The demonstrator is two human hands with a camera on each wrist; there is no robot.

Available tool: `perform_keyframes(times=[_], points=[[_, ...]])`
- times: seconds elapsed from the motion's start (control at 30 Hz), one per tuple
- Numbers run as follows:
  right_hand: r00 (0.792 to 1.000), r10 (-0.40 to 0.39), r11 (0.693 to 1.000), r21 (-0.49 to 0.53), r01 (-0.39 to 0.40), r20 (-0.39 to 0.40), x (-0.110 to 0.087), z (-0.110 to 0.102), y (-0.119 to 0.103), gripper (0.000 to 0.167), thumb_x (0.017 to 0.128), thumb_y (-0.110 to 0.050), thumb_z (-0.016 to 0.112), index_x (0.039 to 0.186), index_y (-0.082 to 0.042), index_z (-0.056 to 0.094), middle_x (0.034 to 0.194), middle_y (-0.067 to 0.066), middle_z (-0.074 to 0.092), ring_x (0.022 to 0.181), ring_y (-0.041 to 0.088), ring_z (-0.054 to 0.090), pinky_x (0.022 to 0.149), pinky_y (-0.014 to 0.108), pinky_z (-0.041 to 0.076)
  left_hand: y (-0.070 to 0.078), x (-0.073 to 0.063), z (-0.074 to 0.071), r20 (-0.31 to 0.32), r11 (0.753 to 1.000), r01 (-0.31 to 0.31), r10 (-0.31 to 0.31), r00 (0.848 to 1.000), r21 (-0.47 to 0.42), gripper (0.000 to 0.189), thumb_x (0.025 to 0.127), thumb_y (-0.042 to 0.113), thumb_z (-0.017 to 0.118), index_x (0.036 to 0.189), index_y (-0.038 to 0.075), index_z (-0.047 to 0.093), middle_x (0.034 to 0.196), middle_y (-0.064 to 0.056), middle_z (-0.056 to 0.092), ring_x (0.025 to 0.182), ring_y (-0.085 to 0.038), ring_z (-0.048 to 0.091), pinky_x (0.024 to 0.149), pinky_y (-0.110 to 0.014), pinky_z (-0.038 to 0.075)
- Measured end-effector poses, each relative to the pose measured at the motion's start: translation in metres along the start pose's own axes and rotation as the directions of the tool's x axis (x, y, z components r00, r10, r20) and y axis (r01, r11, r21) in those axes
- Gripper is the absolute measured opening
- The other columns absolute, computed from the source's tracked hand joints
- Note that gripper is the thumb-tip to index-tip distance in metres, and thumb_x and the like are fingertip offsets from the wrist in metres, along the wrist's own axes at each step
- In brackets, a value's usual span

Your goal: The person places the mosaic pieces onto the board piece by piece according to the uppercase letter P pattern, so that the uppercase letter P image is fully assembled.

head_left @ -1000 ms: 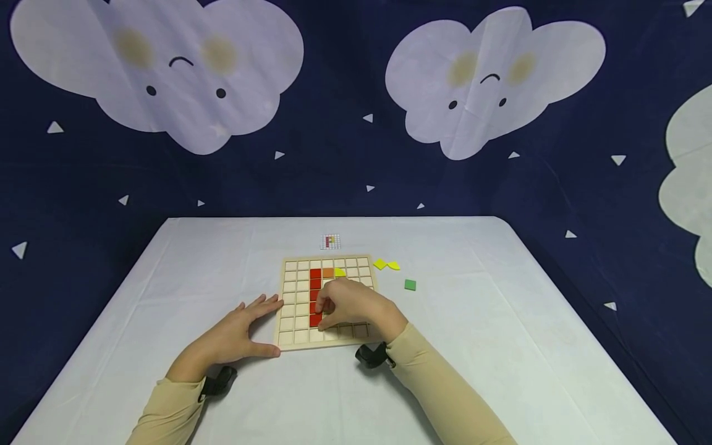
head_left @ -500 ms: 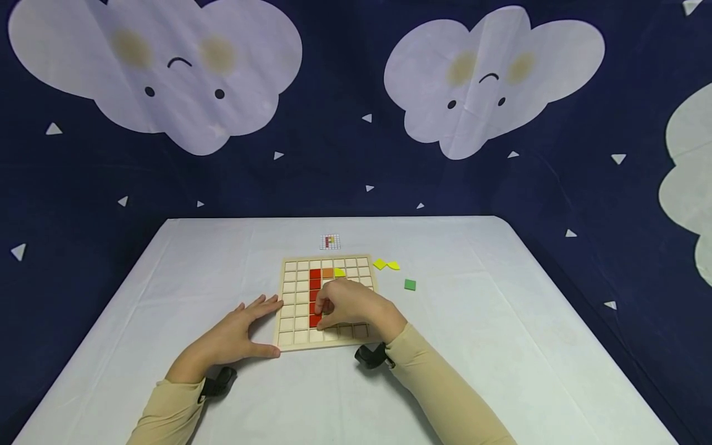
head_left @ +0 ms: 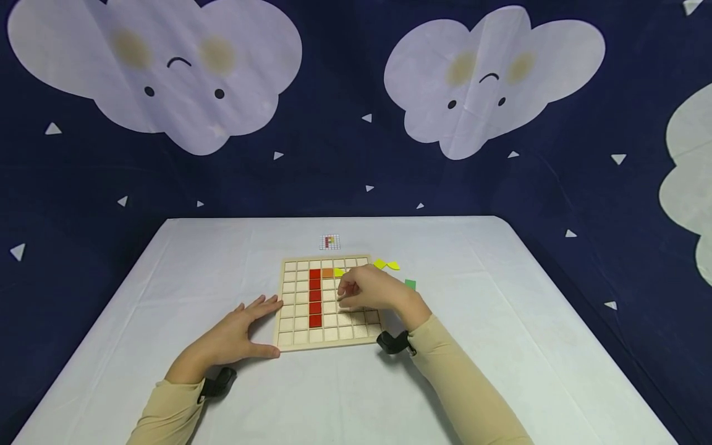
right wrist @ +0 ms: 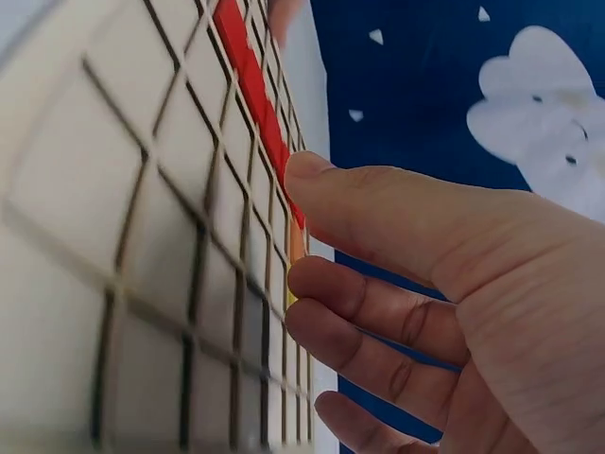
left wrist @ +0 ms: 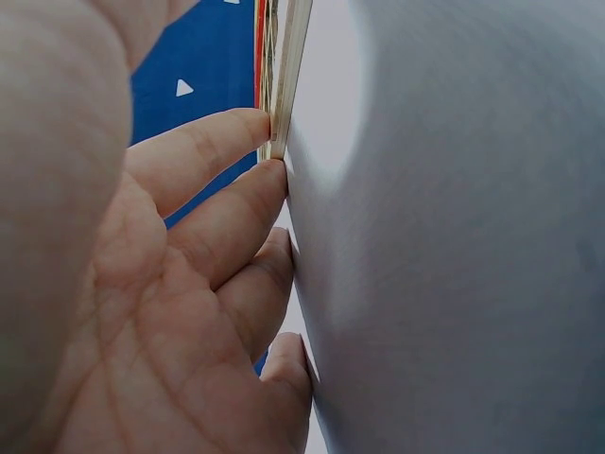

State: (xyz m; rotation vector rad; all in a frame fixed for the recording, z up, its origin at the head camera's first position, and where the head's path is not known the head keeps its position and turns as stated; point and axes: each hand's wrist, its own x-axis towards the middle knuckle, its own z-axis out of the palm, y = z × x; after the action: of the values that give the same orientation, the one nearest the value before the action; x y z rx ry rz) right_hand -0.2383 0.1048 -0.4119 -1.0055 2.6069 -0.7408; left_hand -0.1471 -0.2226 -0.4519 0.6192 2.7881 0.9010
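A wooden grid board lies on the white table. Several red square tiles form a column in it, with an orange tile to the right of the top one and a yellow rounded tile beyond that. My left hand rests at the board's left edge, thumb spread toward the near corner; in the left wrist view the fingertips touch the side of the frame. Over the board's right half is my right hand, fingers loosely bent. The right wrist view shows thumb and fingers apart, holding nothing.
Past the board's far edge lies a small card printed with a coloured grid pattern. To the right are a yellow square tile, a yellow leaf-shaped tile and a green tile, partly behind the right hand. A dark cloud-print curtain hangs behind.
My right hand has lifted off the lower red tiles and moved right and slightly away across the board, uncovering the whole red column. The left hand has stayed in place.
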Motion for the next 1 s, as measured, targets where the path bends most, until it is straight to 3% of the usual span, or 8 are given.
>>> perform_keyframes(times=[0.17, 0.6, 1.0], points=[[0.998, 0.042, 0.999, 0.029, -0.041, -0.041, -0.01, -0.015, 0.016, 0.011, 0.095, -0.021, 0.083, 0.101, -0.014, 0.077, 0.091, -0.005, 0.073, 0.083, 0.008, 0.063, 0.078, 0.025, 0.056, 0.0, 0.001, 0.0, 0.006, 1.0, 0.004, -0.004, 1.0, -0.008, 0.1, 0.076, 0.047, 0.096, 0.158, 0.008, 0.054, 0.169, -0.021, 0.044, 0.16, -0.052, 0.031, 0.127, -0.078, 0.018], [0.971, 0.191, 0.982, 0.027, -0.189, -0.145, -0.046, -0.052, 0.061, 0.029, 0.092, -0.023, 0.086, 0.116, -0.007, 0.079, 0.104, 0.001, 0.078, 0.101, 0.017, 0.071, 0.095, 0.039, 0.061, 0.001, 0.003, -0.001, 0.013, 1.0, 0.019, -0.019, 1.0, -0.021, 0.102, 0.075, 0.046, 0.097, 0.159, 0.009, 0.053, 0.17, -0.019, 0.042, 0.161, -0.051, 0.029, 0.129, -0.076, 0.015], [0.938, 0.326, 0.945, 0.08, -0.318, -0.119, -0.067, -0.057, 0.095, 0.034, 0.088, -0.023, 0.089, 0.116, -0.008, 0.078, 0.104, 0.005, 0.078, 0.096, 0.017, 0.069, 0.089, 0.035, 0.057, 0.0, 0.002, 0.0, 0.017, 0.999, 0.026, -0.026, 1.0, -0.03, 0.101, 0.075, 0.047, 0.096, 0.159, 0.009, 0.053, 0.17, -0.021, 0.042, 0.161, -0.052, 0.028, 0.129, -0.077, 0.015]])
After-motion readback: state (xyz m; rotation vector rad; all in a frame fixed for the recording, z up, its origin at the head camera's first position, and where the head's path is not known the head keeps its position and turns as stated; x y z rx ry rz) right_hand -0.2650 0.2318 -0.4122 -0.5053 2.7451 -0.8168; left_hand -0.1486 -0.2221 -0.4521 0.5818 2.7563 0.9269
